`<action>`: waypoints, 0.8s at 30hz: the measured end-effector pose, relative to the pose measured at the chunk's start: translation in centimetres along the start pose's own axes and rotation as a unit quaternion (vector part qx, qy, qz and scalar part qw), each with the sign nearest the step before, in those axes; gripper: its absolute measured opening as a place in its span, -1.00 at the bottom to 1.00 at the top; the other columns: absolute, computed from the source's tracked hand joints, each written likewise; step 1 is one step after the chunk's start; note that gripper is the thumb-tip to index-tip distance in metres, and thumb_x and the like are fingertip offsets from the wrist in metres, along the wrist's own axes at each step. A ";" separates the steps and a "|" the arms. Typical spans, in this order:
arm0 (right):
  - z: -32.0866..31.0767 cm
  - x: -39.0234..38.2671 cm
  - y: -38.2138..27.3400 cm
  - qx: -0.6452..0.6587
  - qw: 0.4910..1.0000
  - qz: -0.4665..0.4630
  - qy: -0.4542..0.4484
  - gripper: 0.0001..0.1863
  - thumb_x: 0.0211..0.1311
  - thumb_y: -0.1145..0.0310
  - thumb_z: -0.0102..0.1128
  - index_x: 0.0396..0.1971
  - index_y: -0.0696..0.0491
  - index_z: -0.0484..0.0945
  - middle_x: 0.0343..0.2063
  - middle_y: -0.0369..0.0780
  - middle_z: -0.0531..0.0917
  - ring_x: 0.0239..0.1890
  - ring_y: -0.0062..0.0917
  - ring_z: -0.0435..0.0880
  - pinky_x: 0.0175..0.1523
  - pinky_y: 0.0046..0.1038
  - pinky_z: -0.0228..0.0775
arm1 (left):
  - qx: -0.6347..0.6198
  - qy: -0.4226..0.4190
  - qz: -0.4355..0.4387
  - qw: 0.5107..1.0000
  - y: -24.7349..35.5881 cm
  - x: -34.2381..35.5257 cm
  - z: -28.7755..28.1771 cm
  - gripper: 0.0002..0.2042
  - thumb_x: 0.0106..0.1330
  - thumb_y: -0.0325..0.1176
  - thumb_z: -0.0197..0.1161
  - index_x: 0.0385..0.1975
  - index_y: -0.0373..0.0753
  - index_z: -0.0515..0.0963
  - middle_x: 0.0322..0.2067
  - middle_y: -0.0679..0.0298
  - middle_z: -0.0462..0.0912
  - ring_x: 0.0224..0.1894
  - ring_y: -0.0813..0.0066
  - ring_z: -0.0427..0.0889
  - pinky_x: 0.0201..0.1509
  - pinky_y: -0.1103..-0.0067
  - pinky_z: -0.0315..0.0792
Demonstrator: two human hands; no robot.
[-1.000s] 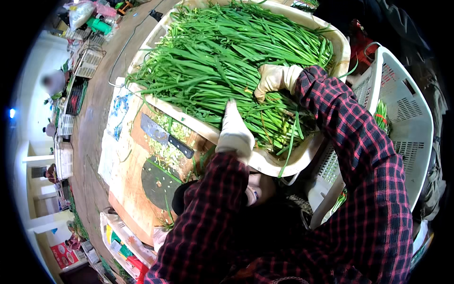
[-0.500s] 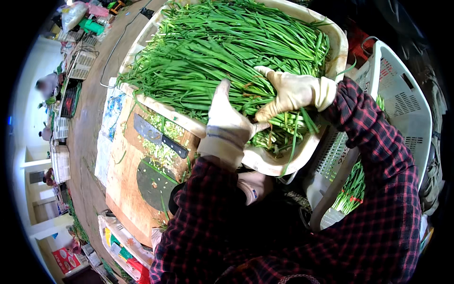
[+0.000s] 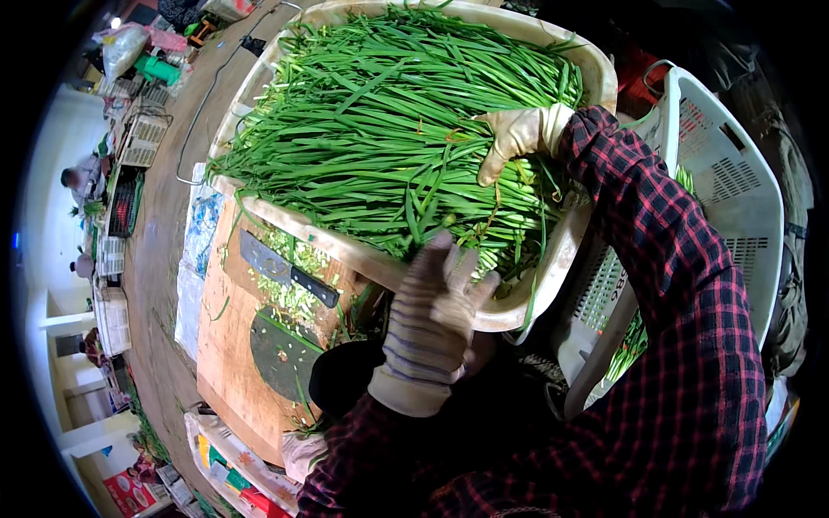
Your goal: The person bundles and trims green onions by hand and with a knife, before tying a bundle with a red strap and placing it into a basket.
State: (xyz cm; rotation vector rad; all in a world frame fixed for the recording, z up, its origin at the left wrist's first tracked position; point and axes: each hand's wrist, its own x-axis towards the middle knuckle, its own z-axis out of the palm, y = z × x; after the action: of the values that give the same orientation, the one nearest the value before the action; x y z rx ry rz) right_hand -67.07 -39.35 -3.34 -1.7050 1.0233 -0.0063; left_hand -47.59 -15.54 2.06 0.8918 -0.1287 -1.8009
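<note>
A white plastic tub (image 3: 596,78) is heaped with long green garlic chives (image 3: 371,121). My right hand (image 3: 516,142), in a cream glove, rests in the chives at the right, its fingers curled over stalks. Just over the tub's near rim, my left hand (image 3: 432,319), in a striped glove, is slightly blurred, fingers apart, with nothing visible held. To its left a dark-handled cleaver (image 3: 289,272) lies among pale chopped bits (image 3: 302,306) on a wooden board (image 3: 229,345), above a dark round patch (image 3: 272,350).
A grey-white perforated crate (image 3: 738,173) holding bundled greens stands at my right. A white sheet with blue print (image 3: 194,272) lies beside the board. A cable (image 3: 216,86) runs over the floor (image 3: 160,276). Far left, a person (image 3: 78,177) is among crates (image 3: 138,147) and bags (image 3: 121,52).
My left hand has moved down out of the chives to the near rim and turned back-up. My right hand opened, then rose slightly and curled again over the stalks.
</note>
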 end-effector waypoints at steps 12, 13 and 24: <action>-0.2 -0.1 -1.2 -0.056 0.998 0.035 -0.023 0.13 -0.41 0.09 0.64 0.23 0.28 0.24 0.10 -0.02 0.50 0.07 -0.39 0.49 0.12 -0.45 0.33 | -0.074 0.127 -0.186 0.971 -1.9 7.9 3.5 0.00 0.17 0.02 0.31 0.37 -0.34 -0.23 0.29 -0.24 0.02 0.37 -0.08 0.05 0.41 0.11 0.00; -0.1 -0.2 -1.0 0.004 0.997 0.029 -0.072 0.09 -0.40 0.09 0.64 0.18 0.33 0.28 0.04 -0.01 0.54 0.00 -0.40 0.52 0.08 -0.46 0.34 | -0.105 0.096 -0.188 0.972 -0.9 7.0 4.3 0.05 0.14 -0.02 0.35 0.37 -0.37 -0.30 0.29 -0.26 0.01 0.33 -0.11 0.11 0.39 0.10 0.06; -1.9 -4.2 -7.2 -0.064 0.994 0.053 -0.072 0.23 -0.28 -0.33 0.43 0.17 0.42 0.19 0.16 0.19 0.35 0.21 -0.21 0.34 0.29 -0.29 0.17 | -0.032 0.026 -0.188 0.981 2.1 8.3 4.1 0.01 0.09 0.05 0.39 0.25 -0.58 -0.08 0.15 -0.08 0.19 0.23 0.10 0.21 0.33 0.04 0.16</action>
State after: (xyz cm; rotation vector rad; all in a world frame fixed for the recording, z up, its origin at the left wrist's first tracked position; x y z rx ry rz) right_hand -66.21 -37.98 5.11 -1.7365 1.0229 0.2529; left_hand -49.77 -24.81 1.76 0.9623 0.1408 -2.1157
